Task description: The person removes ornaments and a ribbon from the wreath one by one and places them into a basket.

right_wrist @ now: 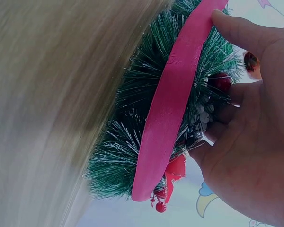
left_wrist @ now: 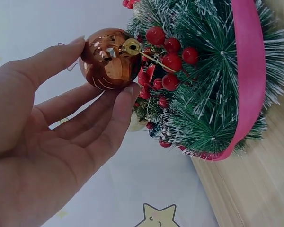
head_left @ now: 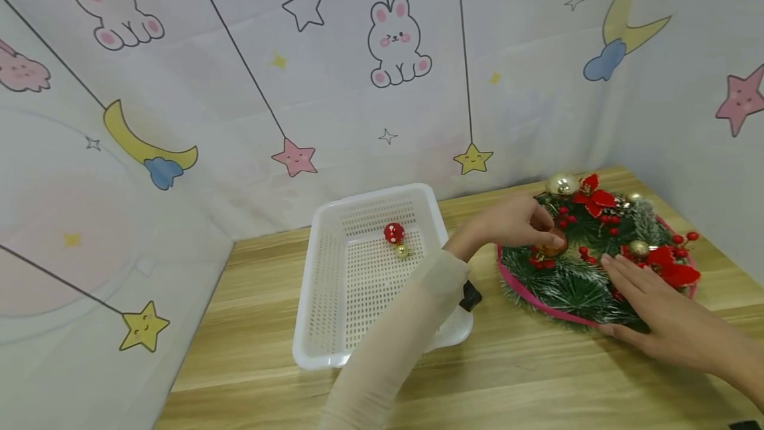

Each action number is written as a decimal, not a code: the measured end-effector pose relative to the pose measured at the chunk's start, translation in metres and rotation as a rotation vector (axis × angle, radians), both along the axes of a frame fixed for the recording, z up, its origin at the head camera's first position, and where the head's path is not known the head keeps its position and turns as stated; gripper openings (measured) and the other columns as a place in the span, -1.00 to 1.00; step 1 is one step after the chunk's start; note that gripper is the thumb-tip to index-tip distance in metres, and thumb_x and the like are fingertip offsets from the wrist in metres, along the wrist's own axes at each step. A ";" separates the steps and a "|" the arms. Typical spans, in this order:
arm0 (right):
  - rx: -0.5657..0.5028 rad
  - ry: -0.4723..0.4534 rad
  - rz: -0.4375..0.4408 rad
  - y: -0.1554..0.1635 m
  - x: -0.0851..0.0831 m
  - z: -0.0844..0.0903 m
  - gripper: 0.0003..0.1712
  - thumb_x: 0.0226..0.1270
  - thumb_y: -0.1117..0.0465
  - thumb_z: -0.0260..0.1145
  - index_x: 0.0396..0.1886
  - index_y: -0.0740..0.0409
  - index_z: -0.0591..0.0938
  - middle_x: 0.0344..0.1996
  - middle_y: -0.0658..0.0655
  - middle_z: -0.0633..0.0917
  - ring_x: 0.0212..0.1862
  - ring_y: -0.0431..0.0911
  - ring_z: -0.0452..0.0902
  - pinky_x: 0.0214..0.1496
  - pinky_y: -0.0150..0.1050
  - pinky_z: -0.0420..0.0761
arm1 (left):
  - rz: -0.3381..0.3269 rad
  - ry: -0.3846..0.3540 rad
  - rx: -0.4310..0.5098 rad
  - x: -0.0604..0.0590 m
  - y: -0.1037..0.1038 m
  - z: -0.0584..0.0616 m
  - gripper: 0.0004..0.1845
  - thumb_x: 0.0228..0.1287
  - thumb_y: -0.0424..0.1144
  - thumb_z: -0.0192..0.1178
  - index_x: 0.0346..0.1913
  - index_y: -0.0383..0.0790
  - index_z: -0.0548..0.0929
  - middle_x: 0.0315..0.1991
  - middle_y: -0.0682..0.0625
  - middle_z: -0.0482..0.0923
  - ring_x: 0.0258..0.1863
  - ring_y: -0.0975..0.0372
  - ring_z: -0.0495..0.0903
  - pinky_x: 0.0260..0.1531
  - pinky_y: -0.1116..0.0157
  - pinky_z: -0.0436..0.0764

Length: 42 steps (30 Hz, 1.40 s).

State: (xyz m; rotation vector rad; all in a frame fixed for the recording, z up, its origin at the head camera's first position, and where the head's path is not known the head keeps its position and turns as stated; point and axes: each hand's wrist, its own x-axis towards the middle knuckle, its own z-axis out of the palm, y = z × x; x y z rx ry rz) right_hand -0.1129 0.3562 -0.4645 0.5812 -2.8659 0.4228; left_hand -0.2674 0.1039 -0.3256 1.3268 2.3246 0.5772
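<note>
A green Christmas wreath [head_left: 575,290] with a pink ribbon [left_wrist: 250,71] round its side lies on the table. My left hand [head_left: 518,223] is over its near-left part and pinches a shiny copper Christmas ball [left_wrist: 111,59] between thumb and fingers. The ball's gold cap faces the wreath, and a thin gold thread runs from it toward the red berries [left_wrist: 171,61]. My right hand [head_left: 662,314] rests on the wreath's near-right side, fingers stretched over the greenery and thumb at the ribbon. Parts of those fingers are hidden among the needles in the right wrist view.
Left of the wreath stands a white plastic basket [head_left: 303,324] holding a red, white-dotted ball [head_left: 394,233] and a small gold ball [head_left: 402,251]. Red poinsettias [head_left: 593,196] and gold balls [head_left: 562,184] decorate the wreath. A patterned curtain [head_left: 334,98] hangs behind the wooden table [head_left: 262,324].
</note>
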 end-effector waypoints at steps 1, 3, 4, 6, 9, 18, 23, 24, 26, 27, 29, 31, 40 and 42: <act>0.005 0.010 0.003 0.000 0.000 0.000 0.31 0.32 -0.07 0.53 0.76 0.05 -0.14 0.65 0.43 0.15 0.73 0.30 -0.17 0.72 -0.13 -0.55 | 0.005 0.006 -0.011 0.001 -0.001 0.000 -0.73 0.57 -0.04 0.23 -0.14 -0.14 0.82 -0.37 0.04 0.76 -0.64 0.39 0.35 -0.44 0.51 0.38; 0.016 0.035 0.010 0.001 0.000 -0.001 0.32 0.30 -0.07 0.55 0.76 0.06 -0.13 0.65 0.43 0.17 0.75 0.20 -0.23 0.69 -0.24 -0.58 | 0.013 0.014 -0.032 0.002 -0.001 -0.001 -0.73 0.56 -0.02 0.23 -0.09 -0.11 0.82 -0.27 0.00 0.81 -0.62 0.37 0.38 -0.42 0.50 0.40; 0.019 0.042 0.011 0.001 0.000 -0.002 0.32 0.29 -0.07 0.55 0.76 0.06 -0.13 0.65 0.43 0.17 0.76 0.16 -0.26 0.68 -0.28 -0.60 | 0.014 0.015 -0.041 0.002 -0.002 -0.002 -0.73 0.56 -0.02 0.22 -0.09 -0.11 0.82 -0.25 -0.01 0.82 -0.62 0.37 0.38 -0.42 0.50 0.40; 0.022 0.049 0.012 0.001 0.000 -0.002 0.33 0.29 -0.07 0.56 0.76 0.06 -0.13 0.65 0.43 0.17 0.77 0.11 -0.29 0.68 -0.30 -0.60 | 0.005 0.014 -0.049 0.003 -0.002 -0.003 -0.73 0.56 -0.03 0.23 -0.12 -0.11 0.82 -0.25 -0.02 0.81 -0.62 0.39 0.39 -0.44 0.50 0.39; 0.008 0.029 0.005 0.000 0.000 -0.002 0.32 0.30 -0.06 0.55 0.76 0.04 -0.14 0.65 0.43 0.16 0.75 0.20 -0.25 0.72 -0.14 -0.55 | -0.007 0.002 -0.061 0.003 -0.001 -0.004 -0.74 0.56 -0.04 0.23 -0.17 -0.12 0.80 -0.32 -0.02 0.78 -0.64 0.37 0.31 -0.49 0.47 0.34; -0.014 -0.019 -0.007 -0.001 0.000 -0.001 0.31 0.32 -0.07 0.54 0.76 0.03 -0.16 0.65 0.44 0.14 0.70 0.40 -0.14 0.73 0.17 -0.43 | 0.029 0.013 -0.087 0.007 -0.002 0.000 -0.59 0.50 -0.03 0.31 0.23 -0.19 0.74 0.01 0.03 0.80 -0.31 0.44 0.60 -0.23 0.58 0.50; -0.017 -0.036 -0.014 -0.002 0.000 -0.001 0.32 0.32 -0.08 0.53 0.76 0.03 -0.17 0.67 0.43 0.10 0.68 0.45 -0.13 0.70 0.32 -0.35 | -0.001 0.010 -0.035 0.007 -0.009 0.006 -0.64 0.53 -0.05 0.28 0.18 -0.20 0.76 -0.02 0.01 0.78 -0.23 0.39 0.63 -0.19 0.57 0.52; -0.017 -0.039 -0.017 -0.002 0.000 -0.001 0.32 0.32 -0.08 0.53 0.76 0.03 -0.17 0.67 0.43 0.10 0.67 0.46 -0.12 0.69 0.35 -0.33 | 0.008 0.005 -0.026 0.007 -0.011 0.007 -0.62 0.52 -0.04 0.28 0.20 -0.19 0.75 0.01 0.03 0.78 -0.19 0.41 0.64 -0.17 0.58 0.53; -0.018 -0.045 -0.020 -0.002 0.000 -0.001 0.33 0.32 -0.08 0.53 0.76 0.04 -0.17 0.67 0.43 0.09 0.66 0.49 -0.11 0.67 0.40 -0.30 | 0.022 -0.006 0.001 0.008 -0.016 0.009 -0.59 0.51 -0.03 0.29 0.25 -0.18 0.73 0.09 0.05 0.77 -0.06 0.43 0.67 -0.10 0.61 0.54; -0.016 -0.045 -0.022 -0.002 0.000 -0.002 0.32 0.32 -0.08 0.53 0.76 0.04 -0.17 0.67 0.43 0.09 0.65 0.49 -0.10 0.67 0.40 -0.30 | 0.029 -0.023 0.014 0.008 -0.019 0.010 -0.58 0.52 -0.04 0.29 0.27 -0.20 0.71 0.12 0.03 0.76 -0.03 0.41 0.68 -0.09 0.60 0.55; -0.015 -0.043 -0.021 -0.002 0.000 -0.002 0.32 0.31 -0.08 0.54 0.76 0.05 -0.16 0.66 0.44 0.10 0.65 0.50 -0.09 0.66 0.41 -0.29 | 0.052 -0.042 0.047 0.009 -0.025 0.012 -0.54 0.51 -0.04 0.29 0.32 -0.20 0.67 0.16 0.03 0.75 0.00 0.44 0.67 -0.07 0.61 0.56; -0.008 -0.036 -0.020 -0.002 0.001 -0.003 0.32 0.31 -0.09 0.54 0.76 0.05 -0.16 0.66 0.44 0.11 0.66 0.48 -0.11 0.68 0.37 -0.32 | 0.065 -0.053 0.091 0.010 -0.031 0.013 -0.53 0.51 -0.06 0.30 0.33 -0.22 0.66 0.14 0.01 0.75 -0.04 0.45 0.67 -0.07 0.61 0.58; 0.010 -0.025 -0.024 -0.003 0.002 -0.003 0.33 0.31 -0.08 0.54 0.76 0.05 -0.17 0.67 0.43 0.09 0.69 0.41 -0.17 0.70 0.27 -0.39 | 0.141 -0.124 0.220 0.014 -0.054 0.014 -0.64 0.47 -0.10 0.34 0.21 -0.16 0.75 0.09 0.03 0.77 -0.07 0.45 0.74 -0.10 0.56 0.65; 0.009 -0.023 -0.023 -0.003 0.002 -0.002 0.33 0.32 -0.08 0.53 0.76 0.05 -0.17 0.67 0.42 0.08 0.69 0.43 -0.17 0.69 0.30 -0.38 | 0.166 -0.151 0.227 0.014 -0.061 0.016 -0.62 0.47 -0.08 0.35 0.23 -0.15 0.74 0.10 0.05 0.76 -0.06 0.45 0.73 -0.09 0.54 0.66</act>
